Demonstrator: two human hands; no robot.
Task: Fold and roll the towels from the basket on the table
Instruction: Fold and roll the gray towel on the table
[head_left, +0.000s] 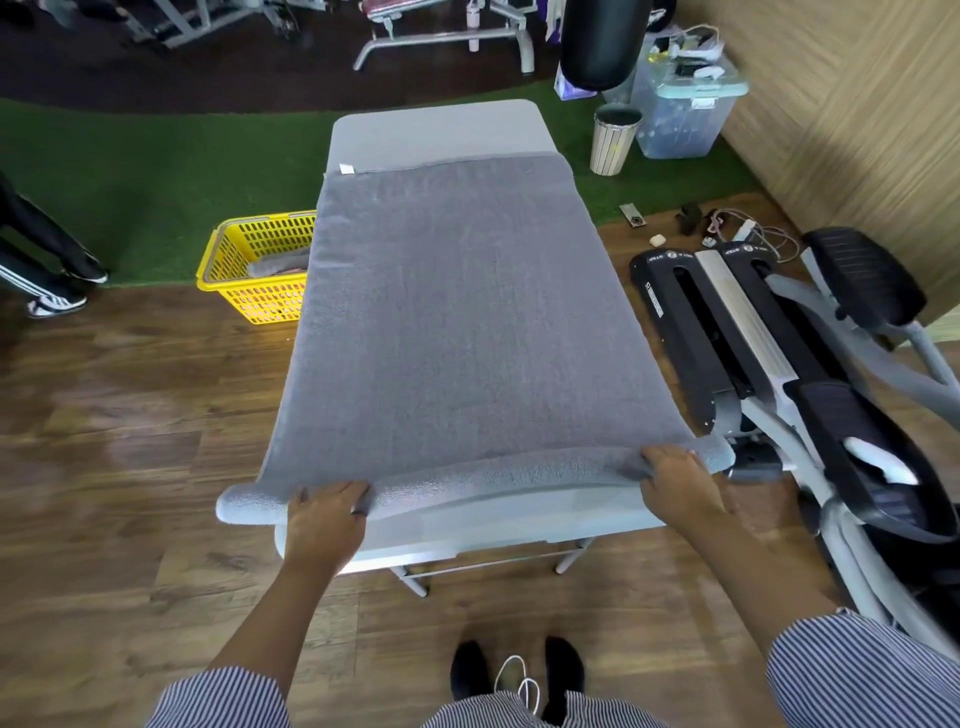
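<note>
A grey towel (457, 322) lies flat along a white folding table (436, 132), covering most of its top. Its near end is turned into a narrow roll (493, 480) that runs across the table's width. My left hand (324, 514) grips the roll near its left end, fingers curled over it. My right hand (675, 478) grips the roll near its right end the same way. A yellow basket (244, 249) stands on the floor left of the table, with another grey towel (278, 262) inside.
An exercise machine (779, 353) stands close to the table's right side. A bin (615, 137) and a clear storage box (685, 104) sit at the far right. A person's legs (47, 260) show at the left edge. Cables and small items (727, 228) lie on the floor.
</note>
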